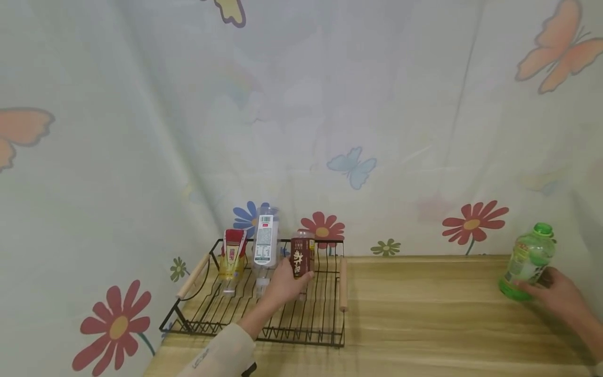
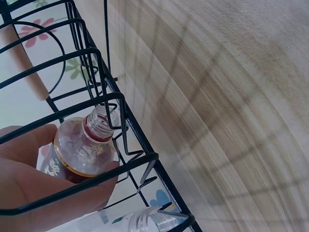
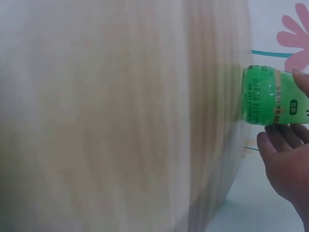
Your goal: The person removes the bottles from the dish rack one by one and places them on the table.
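Observation:
My left hand (image 1: 285, 283) grips a clear bottle with a brown label (image 1: 302, 252), held neck down among the wires of a black wire rack (image 1: 301, 343). In the left wrist view, its uncapped threaded neck (image 2: 100, 123) shows close to the wires, with thumb and fingers round the body. My right hand (image 1: 558, 293) holds a green bottle (image 1: 526, 262) near its base, thumb on one side and fingers on the other. That bottle is upright with a slight lean at the right of the wooden table (image 1: 424, 314).
Left of the brown-labelled bottle, a clear bottle with a white label (image 1: 266, 238) and a yellow bottle with a red base (image 1: 232, 256) stand neck down in the rack. Wooden handles (image 1: 343, 283) flank the rack. A patterned curtain (image 1: 400, 131) hangs behind the table.

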Demonstrator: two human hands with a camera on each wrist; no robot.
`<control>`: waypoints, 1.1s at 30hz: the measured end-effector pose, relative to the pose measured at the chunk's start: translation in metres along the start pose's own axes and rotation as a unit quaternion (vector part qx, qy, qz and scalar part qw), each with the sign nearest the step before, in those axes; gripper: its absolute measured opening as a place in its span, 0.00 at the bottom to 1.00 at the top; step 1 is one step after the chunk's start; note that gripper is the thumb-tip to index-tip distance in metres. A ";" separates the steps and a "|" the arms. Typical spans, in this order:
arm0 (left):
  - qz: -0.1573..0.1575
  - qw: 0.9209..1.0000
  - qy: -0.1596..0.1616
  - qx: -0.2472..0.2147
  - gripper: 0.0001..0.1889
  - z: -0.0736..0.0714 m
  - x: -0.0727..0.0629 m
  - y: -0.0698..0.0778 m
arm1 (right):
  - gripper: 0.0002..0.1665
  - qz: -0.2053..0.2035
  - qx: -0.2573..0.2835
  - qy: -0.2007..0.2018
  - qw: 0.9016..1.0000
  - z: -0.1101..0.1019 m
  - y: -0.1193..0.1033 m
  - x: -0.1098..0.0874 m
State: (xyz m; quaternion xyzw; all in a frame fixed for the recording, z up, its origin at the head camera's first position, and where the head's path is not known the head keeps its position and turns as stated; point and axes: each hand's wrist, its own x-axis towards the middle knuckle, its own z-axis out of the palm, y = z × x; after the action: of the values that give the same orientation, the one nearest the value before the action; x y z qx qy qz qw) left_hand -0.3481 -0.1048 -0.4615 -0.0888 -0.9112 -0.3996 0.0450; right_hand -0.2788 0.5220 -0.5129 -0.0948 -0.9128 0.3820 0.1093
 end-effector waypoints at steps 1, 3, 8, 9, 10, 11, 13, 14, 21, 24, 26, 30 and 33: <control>0.002 1.000 0.001 0.000 0.38 0.000 0.000 -0.001 | 0.57 0.002 0.001 -0.003 1.000 0.000 0.001 -0.001; 0.002 1.000 0.001 0.001 0.38 0.001 0.001 -0.002 | 0.59 0.013 -0.001 0.000 1.000 0.001 0.001 -0.003; 0.010 1.000 0.005 0.004 0.38 -0.001 0.002 0.000 | 0.62 0.016 0.000 0.013 1.000 -0.003 0.000 -0.010; 0.011 1.000 0.005 0.005 0.38 -0.002 0.002 0.000 | 0.62 0.012 0.001 0.015 1.000 -0.004 -0.002 -0.012; 0.010 1.000 0.006 0.007 0.38 -0.002 0.002 0.001 | 0.62 0.004 0.003 0.017 1.000 -0.006 -0.004 -0.015; 0.010 1.000 0.007 0.010 0.38 -0.002 0.002 0.001 | 0.61 -0.003 0.006 0.018 1.000 -0.008 -0.007 -0.017; 0.007 1.000 0.009 0.009 0.38 -0.002 0.002 0.002 | 0.62 -0.008 0.017 0.024 1.000 -0.011 -0.013 -0.022; 0.008 1.000 0.009 0.006 0.38 -0.002 0.001 0.002 | 0.61 -0.012 0.023 0.032 0.999 -0.012 -0.017 -0.023; 0.019 0.999 0.015 -0.027 0.36 -0.004 -0.002 0.003 | 0.59 -0.025 0.041 0.065 0.997 -0.013 -0.036 -0.032; 0.018 0.999 0.013 -0.027 0.37 -0.007 -0.007 0.005 | 0.60 -0.022 0.039 0.072 0.996 -0.013 -0.042 -0.035; 0.014 1.000 0.010 -0.026 0.39 -0.009 -0.010 0.008 | 0.59 -0.019 0.046 0.086 0.995 -0.013 -0.044 -0.037; 0.014 0.999 0.007 -0.029 0.42 -0.016 -0.016 0.016 | 0.58 -0.004 0.050 0.124 0.991 -0.015 -0.052 -0.043; 0.016 0.999 0.009 -0.027 0.43 -0.021 -0.021 0.021 | 0.56 0.012 0.041 0.158 0.987 -0.016 -0.062 -0.048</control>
State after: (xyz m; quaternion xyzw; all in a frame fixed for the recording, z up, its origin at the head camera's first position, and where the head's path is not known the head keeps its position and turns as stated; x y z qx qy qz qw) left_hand -0.3231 -0.1091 -0.4351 -0.1016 -0.8979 -0.4244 0.0569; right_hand -0.2339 0.4777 -0.4640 -0.1606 -0.8665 0.4006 0.2510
